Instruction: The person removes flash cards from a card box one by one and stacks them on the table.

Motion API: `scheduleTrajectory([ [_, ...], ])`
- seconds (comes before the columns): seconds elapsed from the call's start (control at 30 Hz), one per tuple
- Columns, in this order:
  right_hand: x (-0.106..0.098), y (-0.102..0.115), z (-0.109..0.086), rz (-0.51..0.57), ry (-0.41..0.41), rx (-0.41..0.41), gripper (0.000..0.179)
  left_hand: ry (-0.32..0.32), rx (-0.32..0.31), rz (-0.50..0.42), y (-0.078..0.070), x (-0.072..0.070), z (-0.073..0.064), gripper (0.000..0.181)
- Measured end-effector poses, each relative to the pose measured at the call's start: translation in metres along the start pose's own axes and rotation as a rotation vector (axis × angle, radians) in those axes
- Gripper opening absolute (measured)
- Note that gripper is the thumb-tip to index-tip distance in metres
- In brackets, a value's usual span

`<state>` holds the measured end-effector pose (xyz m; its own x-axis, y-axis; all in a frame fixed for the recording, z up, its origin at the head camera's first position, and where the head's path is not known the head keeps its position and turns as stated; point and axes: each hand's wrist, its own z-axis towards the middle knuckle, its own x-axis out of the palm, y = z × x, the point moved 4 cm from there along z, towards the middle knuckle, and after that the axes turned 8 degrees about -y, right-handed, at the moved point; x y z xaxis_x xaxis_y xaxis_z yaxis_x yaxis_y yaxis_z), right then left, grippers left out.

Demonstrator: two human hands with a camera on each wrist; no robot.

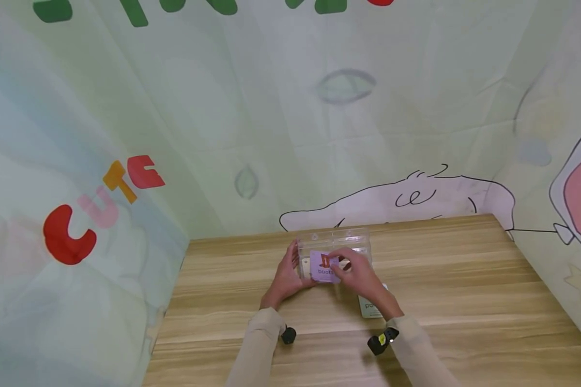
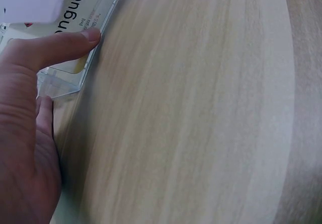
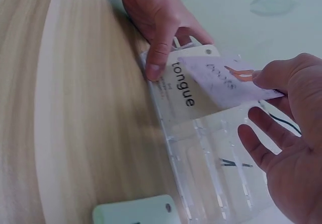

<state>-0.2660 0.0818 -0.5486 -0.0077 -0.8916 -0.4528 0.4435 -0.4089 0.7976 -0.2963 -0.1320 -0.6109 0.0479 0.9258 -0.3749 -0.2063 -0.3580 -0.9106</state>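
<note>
My right hand [image 1: 363,278] pinches a lilac flashcard [image 1: 323,273] by its edge, between thumb and fingertips. The card reads "boots" under a picture of reddish-brown boots, and it is tilted over the left part of a clear plastic box [image 1: 324,237]. Holding that box at its left end is my left hand [image 1: 285,277], with the thumb [image 2: 75,48] over the near edge and the fingers around the end. Beneath the lilac card, a cream flashcard [image 3: 183,95] reading "tongue" lies in the box. Clear dividers [image 3: 204,153] show in the box's other part.
A pale green card [image 1: 368,312], partly covered by my right forearm, lies on the wooden table [image 1: 465,279] at the box's near right. Printed fabric [image 1: 271,118] hangs behind the table and along its sides. Each wrist wears a black device [image 1: 288,335].
</note>
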Motion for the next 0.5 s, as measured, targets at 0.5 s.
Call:
scheduleTrajectory([
  [0.5, -0.035, -0.01, -0.017, -0.029, -0.012, 0.108, 0.028, 0.003, -0.04, 0.029, -0.002, 0.0, -0.001, 0.131],
])
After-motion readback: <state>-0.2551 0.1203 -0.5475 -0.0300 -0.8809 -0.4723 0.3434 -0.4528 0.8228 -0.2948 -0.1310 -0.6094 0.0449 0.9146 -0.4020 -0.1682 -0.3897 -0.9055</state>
